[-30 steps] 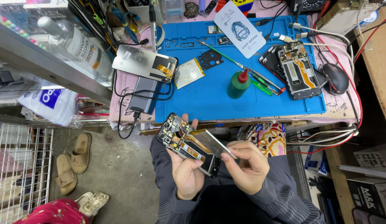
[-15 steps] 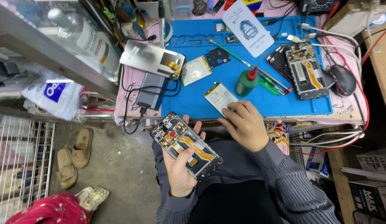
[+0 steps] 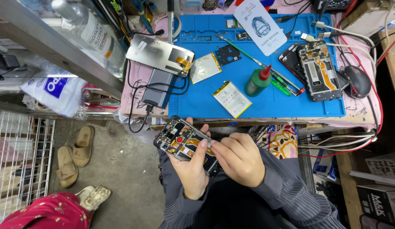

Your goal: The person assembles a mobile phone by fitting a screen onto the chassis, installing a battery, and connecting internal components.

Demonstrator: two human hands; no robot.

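The opened phone (image 3: 185, 144), back cover off and circuit boards showing, is held over the person's lap, just below the front edge of the desk (image 3: 265, 121). The left hand (image 3: 192, 169) grips it from underneath, thumb up along its lower edge. The right hand (image 3: 239, 159) is curled beside it, fingertips pressed on the phone's right end; whether it pinches a small tool there cannot be told.

On the blue mat (image 3: 206, 106) above the hands lies a flat battery (image 3: 232, 99), nearest to the phone. A green bottle with a red tip (image 3: 257, 82) stands just right of it, with thin tools (image 3: 286, 82) beside that. Farther right rests a second opened phone (image 3: 318, 70), then a black mouse (image 3: 357, 81) at the mat's edge. On the left, a silver screen panel (image 3: 159, 54) overlaps a grey power bank (image 3: 157, 88) with black cables. A white card (image 3: 260, 26) lies at the top. On the floor to the left are tan sandals (image 3: 74, 154).
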